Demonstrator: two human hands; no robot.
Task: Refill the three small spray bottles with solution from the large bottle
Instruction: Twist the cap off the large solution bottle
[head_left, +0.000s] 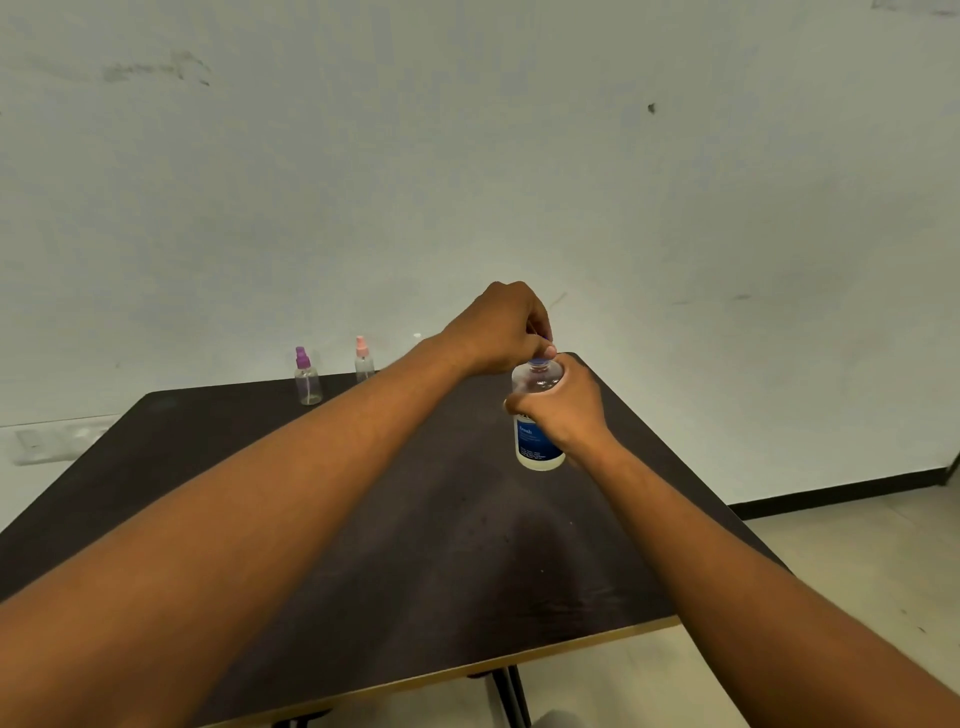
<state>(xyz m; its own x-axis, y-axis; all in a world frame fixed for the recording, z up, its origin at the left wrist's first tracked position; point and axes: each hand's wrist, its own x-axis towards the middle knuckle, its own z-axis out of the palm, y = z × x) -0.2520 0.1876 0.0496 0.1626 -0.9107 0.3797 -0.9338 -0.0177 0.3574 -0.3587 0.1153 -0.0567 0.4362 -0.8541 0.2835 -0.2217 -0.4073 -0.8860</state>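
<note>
My right hand (563, 410) is wrapped round the upper body of the large clear plastic bottle with the blue label (539, 447), which stands upright on the dark brown desk (415, 519) toward its far right side. My left hand (498, 327) reaches across from above, its fingers curled down and pinching the small blue cap (540, 360) on the bottle's neck. I judge this to be the opening step, with no refilling begun.

Two of the small clear spray bottles stand at the far edge of the desk, well apart from my hands: one with a purple spray top (307, 376) and, to its right, one with a pink spray top (363, 359). Both have their tops on. I cannot see a third; my left forearm may be hiding it.

The risks from here, as I read them: if my right hand squeezes the soft wall as the cap comes free, liquid could well up over the neck and onto the desk. If my grip on the body slackens while I twist, the whole bottle may turn with the cap or tip. The cap is small and could slip from my fingertips and roll off the desk's nearby edge.
</note>
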